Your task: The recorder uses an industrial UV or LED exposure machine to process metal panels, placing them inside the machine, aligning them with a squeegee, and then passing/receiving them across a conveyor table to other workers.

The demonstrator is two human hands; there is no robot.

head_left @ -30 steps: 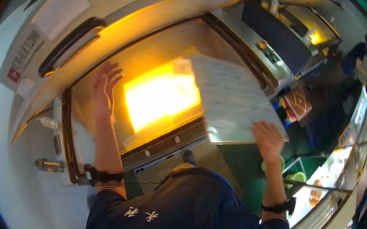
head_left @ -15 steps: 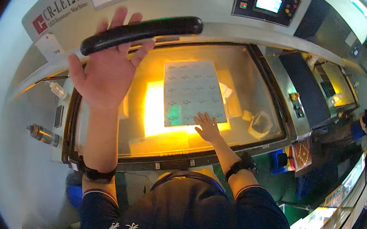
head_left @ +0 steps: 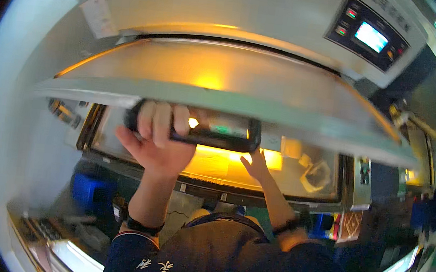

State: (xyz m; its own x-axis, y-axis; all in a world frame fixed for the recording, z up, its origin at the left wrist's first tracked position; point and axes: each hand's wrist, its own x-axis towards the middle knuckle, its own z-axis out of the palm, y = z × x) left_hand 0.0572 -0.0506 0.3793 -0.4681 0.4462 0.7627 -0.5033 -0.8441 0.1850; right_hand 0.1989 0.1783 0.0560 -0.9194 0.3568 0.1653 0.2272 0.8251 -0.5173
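My left hand (head_left: 160,145) is wrapped round the thick black handle (head_left: 223,141) on the front edge of a tilted machine lid (head_left: 295,115). Its fingers curl over the handle's left part, with the thumb sticking out to the side. Below the lid, my right hand (head_left: 257,167) is over the yellow-lit glass bed (head_left: 209,167). The thumb stands apart; the handle partly covers the other fingertips, and I see nothing held there. Lid and handle hide most of the pale sheet on the bed.
A control panel with a lit screen (head_left: 372,37) is at the upper right. A crumpled clear piece (head_left: 317,175) lies on the bed's right side. A bottle (head_left: 65,112) stands left, a blue bin (head_left: 92,191) below it. Another person (head_left: 430,211) is far right.
The lid and its handle have swung, now covering the bed's far part. My left hand has gone from flat against the handle to gripping it. My right hand's fingertips have become partly hidden.
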